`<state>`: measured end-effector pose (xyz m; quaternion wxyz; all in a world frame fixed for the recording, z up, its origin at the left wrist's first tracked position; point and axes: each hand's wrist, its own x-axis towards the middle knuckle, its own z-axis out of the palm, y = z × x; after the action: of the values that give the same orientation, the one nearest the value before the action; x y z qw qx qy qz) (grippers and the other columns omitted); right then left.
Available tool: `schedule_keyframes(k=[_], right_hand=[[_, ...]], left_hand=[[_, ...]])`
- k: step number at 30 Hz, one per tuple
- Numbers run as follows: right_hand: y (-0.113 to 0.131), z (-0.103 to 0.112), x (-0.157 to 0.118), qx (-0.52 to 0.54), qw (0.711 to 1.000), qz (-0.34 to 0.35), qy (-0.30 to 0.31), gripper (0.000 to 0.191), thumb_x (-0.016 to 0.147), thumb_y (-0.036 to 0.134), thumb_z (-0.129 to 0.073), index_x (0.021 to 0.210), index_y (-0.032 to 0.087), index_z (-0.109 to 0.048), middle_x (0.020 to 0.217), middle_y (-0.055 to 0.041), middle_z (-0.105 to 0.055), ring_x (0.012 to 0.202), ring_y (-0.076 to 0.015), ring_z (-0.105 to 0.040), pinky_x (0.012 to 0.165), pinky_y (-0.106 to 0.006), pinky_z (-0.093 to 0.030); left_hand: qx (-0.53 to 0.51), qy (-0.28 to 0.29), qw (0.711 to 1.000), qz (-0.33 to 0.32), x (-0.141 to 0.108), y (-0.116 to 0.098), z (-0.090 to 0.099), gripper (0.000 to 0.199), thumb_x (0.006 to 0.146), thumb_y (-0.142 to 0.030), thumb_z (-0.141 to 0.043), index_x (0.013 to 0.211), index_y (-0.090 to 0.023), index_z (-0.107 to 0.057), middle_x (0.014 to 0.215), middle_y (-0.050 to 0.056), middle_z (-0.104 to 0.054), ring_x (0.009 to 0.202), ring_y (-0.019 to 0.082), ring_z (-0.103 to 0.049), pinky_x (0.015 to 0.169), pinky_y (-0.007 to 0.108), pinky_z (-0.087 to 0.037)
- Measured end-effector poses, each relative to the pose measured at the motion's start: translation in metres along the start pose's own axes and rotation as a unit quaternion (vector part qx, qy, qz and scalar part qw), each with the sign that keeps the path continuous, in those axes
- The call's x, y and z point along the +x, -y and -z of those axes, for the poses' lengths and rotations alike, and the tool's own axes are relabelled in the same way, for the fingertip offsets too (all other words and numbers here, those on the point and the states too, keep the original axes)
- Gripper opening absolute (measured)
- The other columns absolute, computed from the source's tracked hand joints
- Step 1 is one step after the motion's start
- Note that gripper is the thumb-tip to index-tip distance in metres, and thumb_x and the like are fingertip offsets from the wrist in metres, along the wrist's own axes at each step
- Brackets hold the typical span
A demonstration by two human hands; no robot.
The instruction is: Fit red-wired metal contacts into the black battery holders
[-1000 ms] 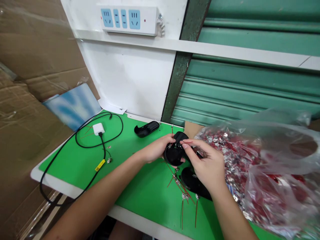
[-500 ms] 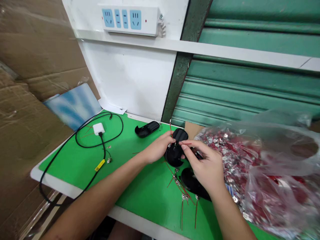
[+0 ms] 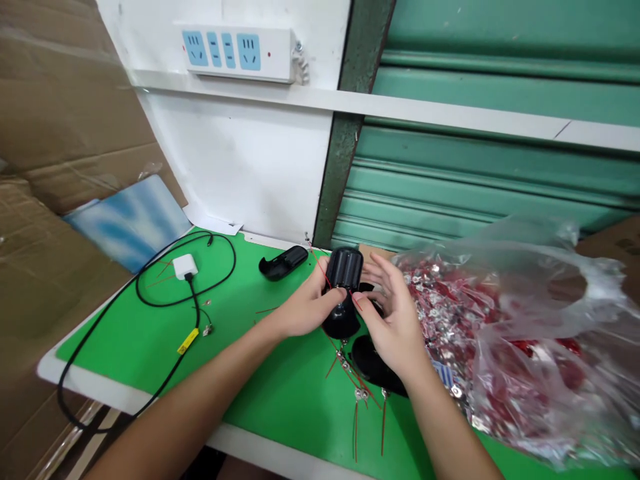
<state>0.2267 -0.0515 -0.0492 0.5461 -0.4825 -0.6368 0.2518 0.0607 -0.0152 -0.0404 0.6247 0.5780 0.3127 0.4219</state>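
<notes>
My left hand [image 3: 313, 303] grips a rounded black plastic casing [image 3: 345, 267] from the left, its thumb pressed across the middle. A thin red wire [image 3: 318, 262] with a small metal end rises beside that hand. On the casing's right side is my right hand [image 3: 393, 313], thumb against a short piece of red wire and the other fingers behind the casing's edge. Below it lies another black casing [image 3: 375, 360], partly covered by my right hand and wrist. Several small metal contacts with red wires [image 3: 357, 393] lie just in front on the green mat.
An open black shell [image 3: 283, 263] lies at the table's back. To the left are a white adapter [image 3: 185, 266] with a looped black cable [image 3: 197, 307]. A clear plastic bag [image 3: 520, 373] of wired metal parts fills the right. A power strip [image 3: 240, 53] hangs on the wall.
The casing is tilted up more upright, and my left thumb now lies across its middle. My right hand has moved from pinching wire above it to its right edge. The view has shifted slightly.
</notes>
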Motion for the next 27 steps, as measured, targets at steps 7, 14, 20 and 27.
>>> schedule_keyframes(k=[7,14,20,27], right_hand=[[0.000,0.002,0.001,0.060,0.996,-0.022,0.055,0.060,0.092,0.026,-0.066,0.150,0.028,-0.048,0.131,-0.0109,-0.071,0.115,-0.0221,-0.072,0.091,-0.035,-0.063],[0.002,0.004,0.001,0.057,0.996,-0.043,0.057,0.057,0.091,0.025,-0.065,0.145,0.027,-0.050,0.129,-0.0107,-0.069,0.096,-0.0181,-0.075,0.087,-0.034,-0.064],[0.006,0.003,0.000,0.047,0.996,-0.043,0.067,0.055,0.091,0.020,-0.061,0.145,0.027,-0.050,0.128,-0.0112,-0.068,0.098,-0.0193,-0.074,0.087,-0.036,-0.063],[0.004,0.001,-0.002,0.023,0.998,-0.037,0.053,0.057,0.092,0.020,-0.059,0.147,0.027,-0.049,0.129,-0.0117,-0.068,0.099,-0.0204,-0.074,0.087,-0.037,-0.062]], left_hand=[[0.060,0.018,0.998,-0.024,-0.001,0.003,0.001,0.032,0.090,-0.029,-0.060,0.118,-0.020,-0.049,0.114,0.004,-0.056,0.113,0.021,-0.053,0.110,0.034,-0.044],[0.138,0.016,0.989,-0.051,-0.001,0.006,0.002,0.025,0.092,-0.026,-0.056,0.114,-0.020,-0.050,0.112,0.004,-0.056,0.111,0.020,-0.053,0.109,0.035,-0.044],[0.137,0.023,0.989,-0.046,0.000,0.010,0.004,0.027,0.092,-0.023,-0.051,0.119,-0.019,-0.049,0.112,0.003,-0.055,0.110,0.019,-0.053,0.107,0.035,-0.046],[0.146,0.017,0.988,-0.041,0.000,0.012,0.000,0.027,0.096,-0.030,-0.047,0.121,-0.019,-0.046,0.118,0.007,-0.054,0.114,0.022,-0.052,0.111,0.040,-0.043]])
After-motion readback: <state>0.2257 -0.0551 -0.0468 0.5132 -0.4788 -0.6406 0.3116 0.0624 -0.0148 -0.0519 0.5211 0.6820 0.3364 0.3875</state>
